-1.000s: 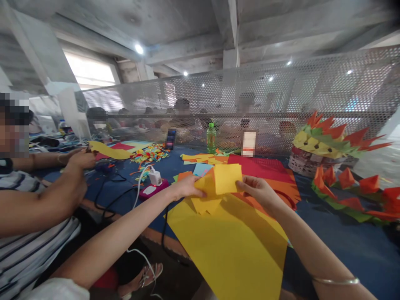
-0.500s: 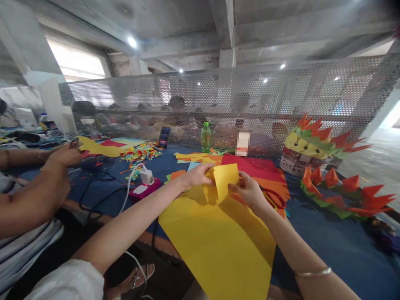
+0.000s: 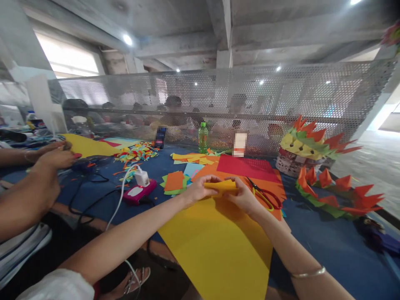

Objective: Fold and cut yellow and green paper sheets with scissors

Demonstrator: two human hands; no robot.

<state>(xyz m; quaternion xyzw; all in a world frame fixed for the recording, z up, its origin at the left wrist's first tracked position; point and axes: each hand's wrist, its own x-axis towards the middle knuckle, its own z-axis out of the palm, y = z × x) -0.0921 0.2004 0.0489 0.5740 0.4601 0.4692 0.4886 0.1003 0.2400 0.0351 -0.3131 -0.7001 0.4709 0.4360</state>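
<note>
Between both hands is a small piece of yellow paper [image 3: 222, 187], its folded edge turned toward me. My left hand [image 3: 201, 188] pinches its left end, and my right hand [image 3: 245, 195] grips the right end. Beneath them a large yellow sheet [image 3: 215, 246] lies over the table's front edge. Just right of my right hand, scissors [image 3: 265, 198] with red and yellow handles rest on orange sheets [image 3: 208, 170]. A red sheet [image 3: 246, 166] lies behind the hands. Left of my left hand are small orange and green paper pieces [image 3: 174, 182].
A magenta power strip [image 3: 139, 191] with a white charger and cables sits left. Further back stand a green bottle [image 3: 203, 137] and paper scraps [image 3: 137, 152]. Folded-paper crowns [image 3: 339, 193] stand right. At far left, a co-worker's hands [image 3: 58, 156] hold yellow paper.
The small yellow paper stood upright with its face showing; now it is tipped down, folded flatter and lower, with both hands closer around it. The view has shifted slightly.
</note>
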